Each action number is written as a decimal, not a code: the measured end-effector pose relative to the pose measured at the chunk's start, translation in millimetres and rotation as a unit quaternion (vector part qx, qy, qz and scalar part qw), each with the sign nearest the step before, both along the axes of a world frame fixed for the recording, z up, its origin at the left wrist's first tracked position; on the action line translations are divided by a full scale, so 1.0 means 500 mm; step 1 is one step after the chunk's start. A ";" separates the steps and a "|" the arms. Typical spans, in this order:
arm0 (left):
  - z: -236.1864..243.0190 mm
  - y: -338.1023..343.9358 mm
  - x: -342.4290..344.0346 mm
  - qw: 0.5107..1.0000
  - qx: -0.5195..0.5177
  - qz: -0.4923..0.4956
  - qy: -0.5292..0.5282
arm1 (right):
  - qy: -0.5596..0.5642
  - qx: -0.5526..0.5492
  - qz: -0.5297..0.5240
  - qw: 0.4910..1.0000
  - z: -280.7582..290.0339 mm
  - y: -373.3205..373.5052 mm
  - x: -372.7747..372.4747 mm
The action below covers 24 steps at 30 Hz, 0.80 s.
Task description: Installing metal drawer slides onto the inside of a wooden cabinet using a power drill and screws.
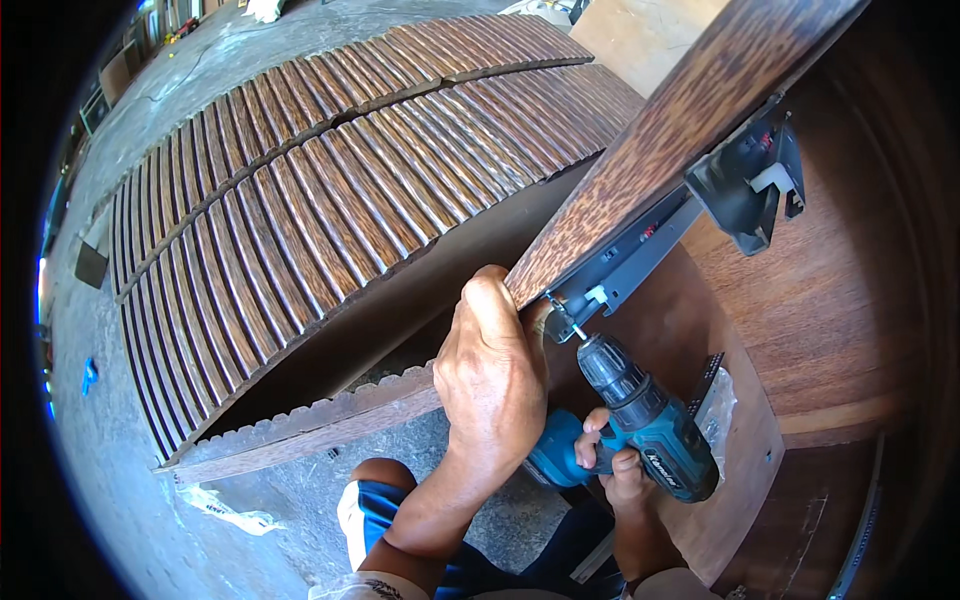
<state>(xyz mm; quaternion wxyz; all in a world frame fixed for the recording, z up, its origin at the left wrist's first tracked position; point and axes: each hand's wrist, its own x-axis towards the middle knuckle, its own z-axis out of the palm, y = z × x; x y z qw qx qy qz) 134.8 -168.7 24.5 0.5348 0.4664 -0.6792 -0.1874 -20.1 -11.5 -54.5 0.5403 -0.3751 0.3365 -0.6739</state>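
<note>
My left hand (488, 365) is wrapped round the near end of a dark-grained wooden rail (640, 165), which slants up to the upper right. My right hand (622, 478) grips a teal and black cordless drill (655, 425) by its handle, fingers around the trigger area. The drill points up and left, its bit at a small metal tab near the end of a grey drawer slide (635, 255) running along the rail's underside. Whether the bit sits in a screw I cannot tell. Further up the rail is a dark plastic slide fitting (748, 180) with a white clip.
A large curved, ribbed wooden panel (350, 200) with a gap across it fills the left and middle. Under it runs a scalloped wooden edge (310, 425). A brown wooden board (820, 300) stands at right. Clear plastic (235, 512) and a blue object (89, 376) lie on the concrete floor.
</note>
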 end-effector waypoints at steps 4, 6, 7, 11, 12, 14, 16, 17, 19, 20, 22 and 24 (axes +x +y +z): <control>0.001 0.002 0.001 1.000 0.016 -0.001 -0.003 | -0.007 0.007 -0.004 1.000 -0.003 0.000 -0.003; 0.001 0.002 0.001 1.000 0.020 -0.002 -0.005 | -0.011 0.008 -0.007 1.000 -0.007 0.000 -0.007; 0.001 0.003 0.001 1.000 0.019 -0.004 -0.005 | -0.011 0.010 -0.008 1.000 -0.010 0.001 -0.008; 0.001 0.002 0.000 1.000 0.016 -0.004 -0.005 | -0.026 0.014 -0.007 1.000 -0.026 0.011 -0.016; 0.000 0.002 0.001 1.000 0.013 -0.005 -0.005 | -0.035 0.014 -0.003 0.999 -0.032 0.011 -0.019; -0.001 0.001 0.000 1.000 0.005 -0.002 -0.003 | -0.072 0.014 0.019 0.997 -0.038 0.013 -0.025; -0.002 0.000 -0.001 1.000 0.003 -0.001 -0.002 | -0.169 0.007 0.081 0.982 -0.039 0.014 -0.026; -0.002 0.000 -0.001 1.000 0.003 -0.001 -0.002 | -0.202 0.006 0.106 0.974 -0.038 0.011 -0.025; -0.002 0.000 -0.001 1.000 0.000 0.000 -0.003 | -0.023 0.059 -0.032 0.998 -0.026 0.018 -0.012; -0.001 0.000 -0.001 1.000 -0.001 0.002 -0.003 | 0.023 0.070 -0.066 0.995 -0.020 0.016 -0.008; 0.001 0.001 0.000 1.000 0.009 0.001 -0.005 | 0.060 0.074 -0.096 0.991 -0.010 0.011 0.001; 0.003 0.004 0.001 1.000 0.029 -0.001 -0.007 | 0.049 0.058 -0.089 0.993 -0.005 0.003 0.004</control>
